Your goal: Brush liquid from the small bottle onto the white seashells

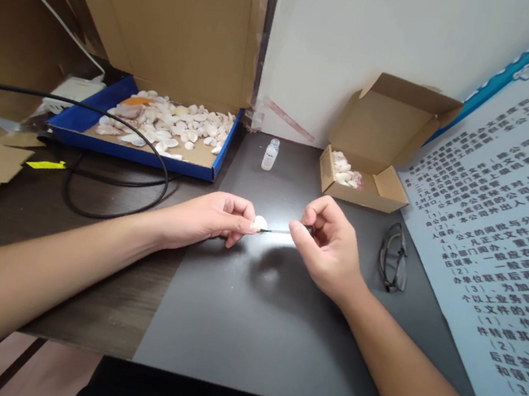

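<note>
A small white seashell (260, 223) is pinched between the thumb and fingers of my left hand (227, 220), above the dark grey mat. In my right hand (325, 242) is a thin tool (279, 231) with a pale shaft, a dark tip and a dark handle partly covered by the fingers. Its tip points left and meets the shell's edge; whether it is a brush I cannot make out. Beyond both hands stands a small clear bottle (270, 156) with a white label and whitish contents.
Many shells lie in a blue-edged cardboard tray (149, 158) at the back left. An open cardboard box (371, 192) with several shells stands back right, near glasses (393, 259). Black cable (115, 181) loops over the left table. A printed sheet (507, 232) borders the right.
</note>
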The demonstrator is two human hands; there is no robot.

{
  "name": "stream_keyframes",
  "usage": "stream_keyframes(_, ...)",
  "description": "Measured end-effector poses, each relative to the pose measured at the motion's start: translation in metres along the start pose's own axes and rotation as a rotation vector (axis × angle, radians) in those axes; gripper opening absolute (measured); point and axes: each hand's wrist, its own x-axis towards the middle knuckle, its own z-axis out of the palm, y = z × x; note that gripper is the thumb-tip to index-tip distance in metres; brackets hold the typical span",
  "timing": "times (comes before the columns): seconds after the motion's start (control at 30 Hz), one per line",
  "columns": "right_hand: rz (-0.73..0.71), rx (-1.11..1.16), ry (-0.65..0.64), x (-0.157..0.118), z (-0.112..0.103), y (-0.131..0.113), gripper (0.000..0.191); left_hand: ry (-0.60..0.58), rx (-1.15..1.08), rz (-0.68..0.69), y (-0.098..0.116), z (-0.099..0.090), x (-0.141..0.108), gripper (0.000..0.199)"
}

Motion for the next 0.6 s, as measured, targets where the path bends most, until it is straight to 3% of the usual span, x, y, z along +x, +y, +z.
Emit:
stream_keyframes(0.1, 0.018, -0.071, 0.011, 0.0003, -0.0004, 0.0, 0.026, 0.003, -0.001, 0.0, 0.0002, 0.0001, -0.0006, 0.023)
stream_keyframes(0.33, 0.003, 0.024, -0.004, 0.0006, 0.0001, -0.0015, 0.023, -0.009, 0.0, 0.0, 0.0001, -0.0007, -0.0006, 0.023)
stream_keyframes(0.6, 0.024, -0.082, 0.086, 0.001, -0.0013, 0.0004, 0.023, -0.012, 0.019, 0.013, 0.0017, 0.0006, -0.0008, 0.024)
